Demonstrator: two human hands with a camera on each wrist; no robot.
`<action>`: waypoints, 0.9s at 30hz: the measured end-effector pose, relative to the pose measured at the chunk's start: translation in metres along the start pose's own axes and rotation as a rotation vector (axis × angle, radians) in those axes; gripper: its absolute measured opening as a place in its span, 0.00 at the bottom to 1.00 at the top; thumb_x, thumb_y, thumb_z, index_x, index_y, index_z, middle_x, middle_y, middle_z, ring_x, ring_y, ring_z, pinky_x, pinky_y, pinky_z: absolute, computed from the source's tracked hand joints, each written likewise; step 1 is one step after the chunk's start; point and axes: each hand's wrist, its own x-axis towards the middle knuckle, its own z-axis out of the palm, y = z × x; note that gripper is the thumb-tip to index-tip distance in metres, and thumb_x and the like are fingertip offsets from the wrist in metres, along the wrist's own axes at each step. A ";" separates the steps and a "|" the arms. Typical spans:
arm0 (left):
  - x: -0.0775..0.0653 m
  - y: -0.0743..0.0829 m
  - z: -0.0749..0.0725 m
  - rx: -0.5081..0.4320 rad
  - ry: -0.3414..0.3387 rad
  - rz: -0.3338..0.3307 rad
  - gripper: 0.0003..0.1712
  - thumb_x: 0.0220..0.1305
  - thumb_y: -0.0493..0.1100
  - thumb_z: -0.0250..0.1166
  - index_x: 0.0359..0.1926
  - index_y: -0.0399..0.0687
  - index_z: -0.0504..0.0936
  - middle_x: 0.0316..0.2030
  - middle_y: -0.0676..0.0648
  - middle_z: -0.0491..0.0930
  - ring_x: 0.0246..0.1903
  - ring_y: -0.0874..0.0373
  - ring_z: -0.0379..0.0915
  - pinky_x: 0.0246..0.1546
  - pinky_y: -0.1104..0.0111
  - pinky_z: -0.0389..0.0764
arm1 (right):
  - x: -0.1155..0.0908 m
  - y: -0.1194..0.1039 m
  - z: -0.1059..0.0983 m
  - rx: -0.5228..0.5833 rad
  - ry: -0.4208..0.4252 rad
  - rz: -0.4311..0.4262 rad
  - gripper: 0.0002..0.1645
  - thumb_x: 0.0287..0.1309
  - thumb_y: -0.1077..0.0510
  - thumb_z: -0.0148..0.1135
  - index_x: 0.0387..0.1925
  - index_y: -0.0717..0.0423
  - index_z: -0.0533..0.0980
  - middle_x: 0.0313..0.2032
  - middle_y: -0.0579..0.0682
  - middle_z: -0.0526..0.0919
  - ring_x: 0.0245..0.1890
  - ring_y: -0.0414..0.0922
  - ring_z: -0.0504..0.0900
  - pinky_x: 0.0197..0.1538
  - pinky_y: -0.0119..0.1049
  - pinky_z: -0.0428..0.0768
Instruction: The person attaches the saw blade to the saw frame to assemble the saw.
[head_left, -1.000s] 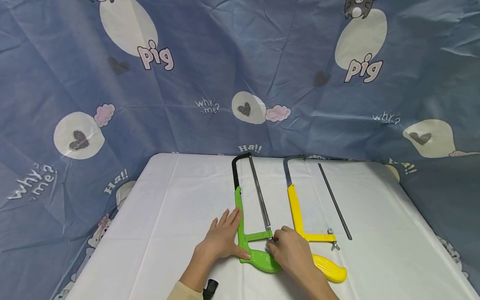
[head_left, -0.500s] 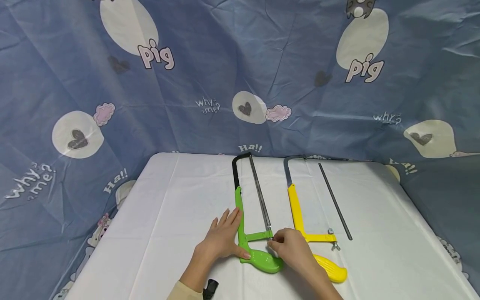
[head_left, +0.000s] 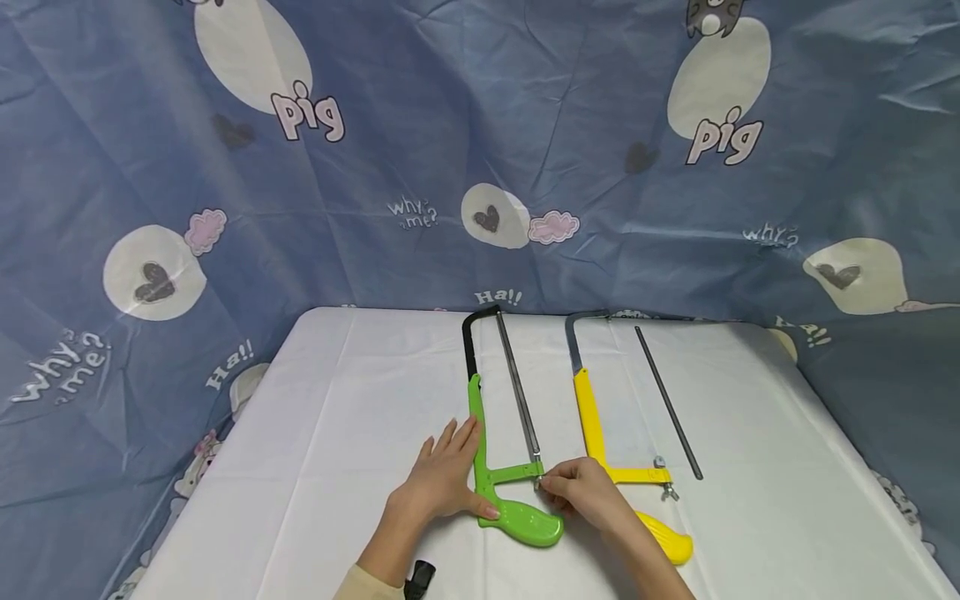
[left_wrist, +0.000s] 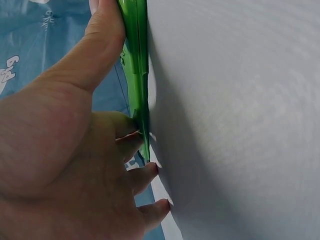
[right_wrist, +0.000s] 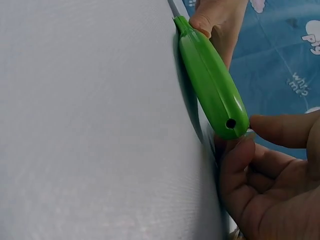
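A green hacksaw (head_left: 482,450) lies flat on the white-covered table, its blade (head_left: 517,383) running from the black front bow to a small metal bolt. My left hand (head_left: 442,477) rests spread on it, fingertips at the frame and thumb on the handle (head_left: 531,525); the left wrist view has that thumb (left_wrist: 102,45) pressed to the green plastic. With thumb and index finger, my right hand (head_left: 588,496) pinches the wing nut (head_left: 538,483) under the green crossbar. In the right wrist view the handle end (right_wrist: 220,95) partly hides this pinch, and a bit of metal shows between the fingertips.
Right of the green saw lies a yellow hacksaw (head_left: 591,417) with no blade fitted, its handle partly behind my right forearm. A loose saw blade (head_left: 670,404) lies farther right. A small black object (head_left: 420,577) is by my left wrist. Patterned blue cloth (head_left: 420,150) hangs behind the table.
My right thumb and fingers shift around the wing nut, and the hand has rolled slightly, uncovering more of the green handle. The left hand and both saws stay in place.
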 end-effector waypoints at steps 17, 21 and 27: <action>0.002 0.000 0.001 0.000 -0.008 -0.006 0.76 0.35 0.70 0.79 0.78 0.42 0.50 0.79 0.41 0.48 0.78 0.37 0.41 0.72 0.36 0.50 | -0.002 -0.001 0.004 -0.071 0.060 -0.006 0.10 0.61 0.59 0.62 0.32 0.61 0.85 0.22 0.49 0.83 0.23 0.41 0.76 0.25 0.34 0.76; 0.002 -0.001 0.002 0.006 -0.013 -0.004 0.76 0.35 0.70 0.78 0.78 0.42 0.50 0.79 0.41 0.48 0.78 0.37 0.42 0.72 0.36 0.50 | -0.006 -0.006 0.008 -0.306 0.167 -0.130 0.05 0.57 0.56 0.68 0.30 0.54 0.84 0.22 0.44 0.80 0.23 0.38 0.73 0.26 0.31 0.73; 0.002 -0.001 0.001 0.013 -0.003 0.002 0.76 0.35 0.70 0.78 0.78 0.41 0.50 0.79 0.41 0.48 0.78 0.37 0.42 0.72 0.36 0.50 | -0.016 -0.014 0.014 -0.742 0.318 -0.432 0.05 0.51 0.58 0.73 0.26 0.51 0.83 0.22 0.39 0.75 0.21 0.33 0.67 0.25 0.27 0.69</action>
